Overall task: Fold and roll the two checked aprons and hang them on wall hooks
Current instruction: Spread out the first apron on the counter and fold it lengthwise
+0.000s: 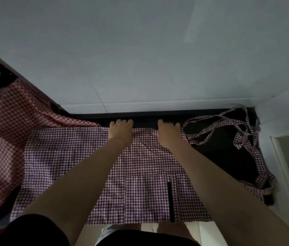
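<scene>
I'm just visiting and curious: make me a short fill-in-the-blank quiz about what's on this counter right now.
1. Both hands, left hand and right hand, rest on the far edge of the ____ checked apron.
2. The red checked apron lies to the ____ of it.
3. The apron ties lie loose on the ____ side.
4. The counter is ____ in colour.

Missing words: purple; left; right; black

A single head-worn wide-angle camera looks steeply down from close above onto a dark worktop (211,157) set against a pale wall (140,50).
</scene>
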A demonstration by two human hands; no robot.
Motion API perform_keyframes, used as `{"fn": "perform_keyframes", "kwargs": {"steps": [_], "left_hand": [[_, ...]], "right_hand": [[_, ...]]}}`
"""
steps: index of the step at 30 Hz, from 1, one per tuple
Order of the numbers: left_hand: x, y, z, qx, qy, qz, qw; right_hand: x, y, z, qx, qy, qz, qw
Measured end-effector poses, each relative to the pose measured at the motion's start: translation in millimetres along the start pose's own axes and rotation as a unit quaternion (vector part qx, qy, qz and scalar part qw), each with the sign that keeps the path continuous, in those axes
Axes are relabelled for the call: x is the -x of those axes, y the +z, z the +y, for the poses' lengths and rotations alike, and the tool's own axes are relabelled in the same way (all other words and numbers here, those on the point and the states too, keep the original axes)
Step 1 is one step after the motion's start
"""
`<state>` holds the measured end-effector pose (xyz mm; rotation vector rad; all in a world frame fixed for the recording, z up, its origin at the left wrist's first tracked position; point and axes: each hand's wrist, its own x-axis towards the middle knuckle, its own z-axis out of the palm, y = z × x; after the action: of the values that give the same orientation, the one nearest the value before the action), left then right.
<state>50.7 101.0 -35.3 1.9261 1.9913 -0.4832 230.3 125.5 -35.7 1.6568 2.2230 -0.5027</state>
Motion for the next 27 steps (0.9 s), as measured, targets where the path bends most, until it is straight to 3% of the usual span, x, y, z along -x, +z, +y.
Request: {"fn": "perform_keyframes", "kwargs": {"steps": [3,9,14,17,21,25,27], "left_hand": [[-9.9,-8.4,-4.6,-0.015,0.021,-0.059,0.998],[-9.3,-28.5,-11.2,0.091,0.100,-0.115,0.984],[-2.2,-30.5,-33.7,0.041,0.058,-0.183,0.981],[5.8,-29.6,-57.1,0.011,0.014,-0.193,0.981],[25.0,-29.8,-77.2,0.036,-0.062,-0.151,0.986],[49.2,-43.9,-69.3,0.123,-0.119,0.071,0.983],[62.7,-44.8,-66.7,0.135,-0.103,0.165,0.972]], "right_hand": [[-3.4,-6.1,-2.4,0.059,-0.019,-0.035,0.997],[4.4,-24.9,-14.4,0.051,-0.076,-0.044,0.995],[8.9,-38.8,-12.8,0.026,0.067,-0.239,0.968],[17.4,-47.2,-5.8,0.058,0.121,-0.282,0.950],[35.7,-58.5,0.9,0.021,0.162,-0.169,0.972],[59.9,-70.4,3.4,0.035,0.112,0.135,0.984],[70.3,-73.7,4.3,0.021,0.088,0.211,0.973]]}}
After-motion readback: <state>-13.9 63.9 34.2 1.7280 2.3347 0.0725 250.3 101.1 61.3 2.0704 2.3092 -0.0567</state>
